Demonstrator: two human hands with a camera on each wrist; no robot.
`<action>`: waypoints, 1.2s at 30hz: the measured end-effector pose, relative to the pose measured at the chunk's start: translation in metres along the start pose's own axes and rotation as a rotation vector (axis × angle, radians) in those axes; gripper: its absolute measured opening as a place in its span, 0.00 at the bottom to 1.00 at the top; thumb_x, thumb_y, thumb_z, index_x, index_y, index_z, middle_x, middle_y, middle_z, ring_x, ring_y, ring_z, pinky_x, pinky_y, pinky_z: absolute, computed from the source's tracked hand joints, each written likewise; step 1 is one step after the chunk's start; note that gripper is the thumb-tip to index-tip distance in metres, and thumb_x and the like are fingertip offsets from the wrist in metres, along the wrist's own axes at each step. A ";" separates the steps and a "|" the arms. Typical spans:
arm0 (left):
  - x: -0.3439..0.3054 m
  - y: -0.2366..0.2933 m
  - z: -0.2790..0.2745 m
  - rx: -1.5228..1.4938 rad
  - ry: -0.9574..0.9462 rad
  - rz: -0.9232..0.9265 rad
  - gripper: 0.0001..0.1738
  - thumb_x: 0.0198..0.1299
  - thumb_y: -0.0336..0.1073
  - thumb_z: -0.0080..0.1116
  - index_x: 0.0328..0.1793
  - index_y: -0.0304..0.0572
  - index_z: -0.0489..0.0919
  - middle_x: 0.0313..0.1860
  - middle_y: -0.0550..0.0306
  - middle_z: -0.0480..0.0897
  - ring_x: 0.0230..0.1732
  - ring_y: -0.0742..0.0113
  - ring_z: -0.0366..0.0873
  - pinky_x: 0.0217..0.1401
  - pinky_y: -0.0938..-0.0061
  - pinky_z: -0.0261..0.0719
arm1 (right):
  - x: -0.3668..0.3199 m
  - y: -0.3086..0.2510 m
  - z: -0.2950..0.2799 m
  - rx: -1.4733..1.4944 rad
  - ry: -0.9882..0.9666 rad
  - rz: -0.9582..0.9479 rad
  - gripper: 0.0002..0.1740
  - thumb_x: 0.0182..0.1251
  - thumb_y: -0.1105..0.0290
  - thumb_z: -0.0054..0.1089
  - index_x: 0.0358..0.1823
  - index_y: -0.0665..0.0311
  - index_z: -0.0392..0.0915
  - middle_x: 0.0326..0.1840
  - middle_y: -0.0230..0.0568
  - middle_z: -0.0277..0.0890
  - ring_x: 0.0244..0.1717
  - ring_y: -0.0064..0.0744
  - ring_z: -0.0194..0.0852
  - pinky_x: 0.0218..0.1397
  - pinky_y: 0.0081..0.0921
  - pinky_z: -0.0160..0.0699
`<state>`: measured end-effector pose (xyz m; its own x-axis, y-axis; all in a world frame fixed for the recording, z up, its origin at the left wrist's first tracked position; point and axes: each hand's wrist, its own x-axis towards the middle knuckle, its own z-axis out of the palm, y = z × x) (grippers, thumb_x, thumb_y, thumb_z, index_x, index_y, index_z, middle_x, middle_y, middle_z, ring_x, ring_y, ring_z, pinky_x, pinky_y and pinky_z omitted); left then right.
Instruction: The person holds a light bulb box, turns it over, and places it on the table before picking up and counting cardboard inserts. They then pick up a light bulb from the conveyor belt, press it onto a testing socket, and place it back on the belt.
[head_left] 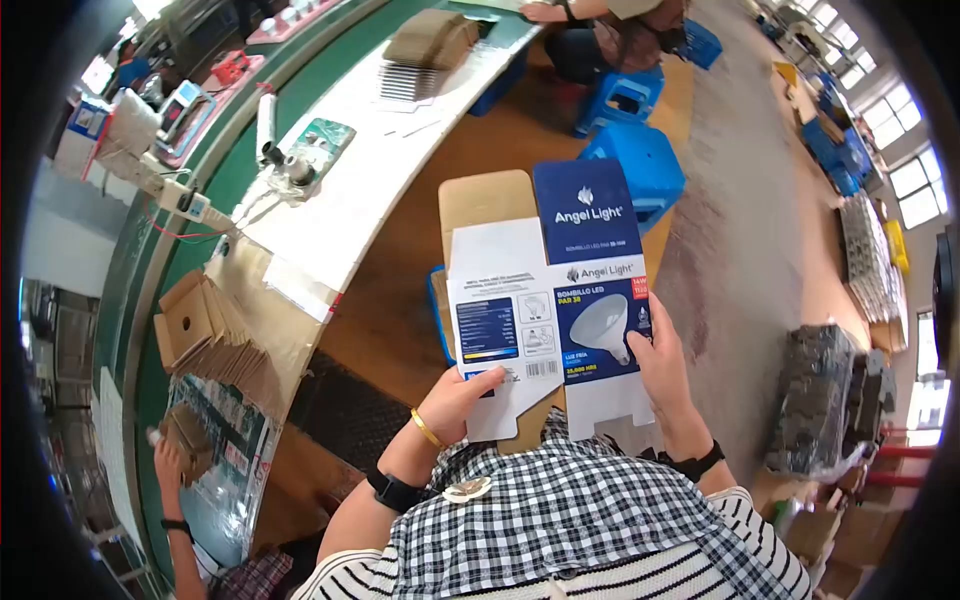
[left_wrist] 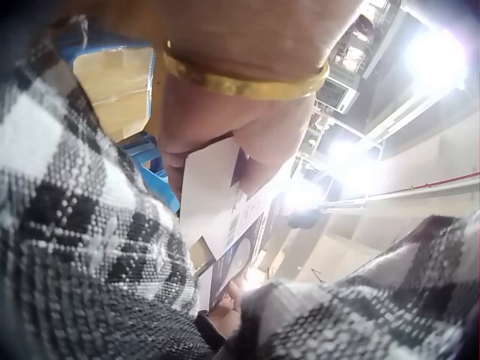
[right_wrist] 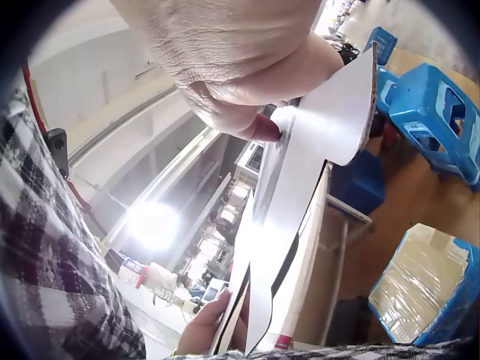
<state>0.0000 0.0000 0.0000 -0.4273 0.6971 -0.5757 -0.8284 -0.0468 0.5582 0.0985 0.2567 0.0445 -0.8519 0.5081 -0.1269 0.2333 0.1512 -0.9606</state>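
In the head view, a white and blue light-bulb carton (head_left: pixel 592 325) is held upright before the chest, its printed faces toward the head camera. Its end flaps stick out at top and bottom, and brown inner cardboard shows on one top flap. My left hand (head_left: pixel 460 402) grips the lower left edge, thumb on the printed front and fingers hidden behind. On the right edge, my right hand (head_left: pixel 668 372) pinches the carton, with its thumb on the bulb picture. The right wrist view shows the carton (right_wrist: pixel 289 187) nearly edge-on, beneath the right hand (right_wrist: pixel 247 75).
A white-topped workbench (head_left: pixel 345 185) curves along the left, with a stack of folded cardboard (head_left: pixel 428 45) at its far end. Brown cardboard pieces (head_left: pixel 225 365) lie nearer. Blue stools (head_left: pixel 640 165) stand ahead. Another person's hand (head_left: pixel 170 465) works at lower left.
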 end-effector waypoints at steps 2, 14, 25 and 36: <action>0.003 -0.004 -0.003 -0.003 0.046 0.017 0.20 0.63 0.38 0.57 0.58 0.36 0.74 0.54 0.53 0.77 0.53 0.65 0.75 0.54 0.68 0.77 | 0.012 -0.001 0.004 0.122 -0.073 0.080 0.35 0.59 0.81 0.49 0.70 0.70 0.54 0.64 0.44 0.64 0.63 0.31 0.64 0.66 0.26 0.61; -0.001 0.028 -0.115 -0.156 0.498 0.334 0.16 0.69 0.44 0.47 0.43 0.40 0.77 0.35 0.56 0.82 0.36 0.69 0.80 0.41 0.75 0.79 | 0.114 -0.033 0.037 0.567 -0.105 0.083 0.23 0.63 0.81 0.46 0.61 0.71 0.62 0.53 0.43 0.73 0.49 0.28 0.75 0.52 0.26 0.77; 0.044 0.080 -0.319 0.084 0.608 0.260 0.25 0.69 0.52 0.41 0.35 0.35 0.76 0.23 0.55 0.79 0.20 0.71 0.76 0.24 0.79 0.75 | 0.157 -0.125 0.218 0.380 0.034 0.047 0.18 0.66 0.80 0.46 0.58 0.71 0.64 0.50 0.42 0.72 0.48 0.27 0.73 0.53 0.26 0.74; 0.049 0.108 -0.333 0.065 0.376 0.081 0.17 0.68 0.44 0.42 0.49 0.36 0.70 0.34 0.46 0.82 0.27 0.62 0.83 0.23 0.76 0.77 | 0.184 -0.181 0.284 0.229 -0.077 -0.031 0.15 0.68 0.76 0.46 0.55 0.71 0.67 0.47 0.41 0.75 0.44 0.25 0.76 0.49 0.24 0.77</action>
<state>-0.2314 -0.2092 -0.1670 -0.6033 0.3816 -0.7003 -0.7671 -0.0375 0.6404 -0.2340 0.0819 0.1246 -0.8923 0.4386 -0.1068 0.1016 -0.0353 -0.9942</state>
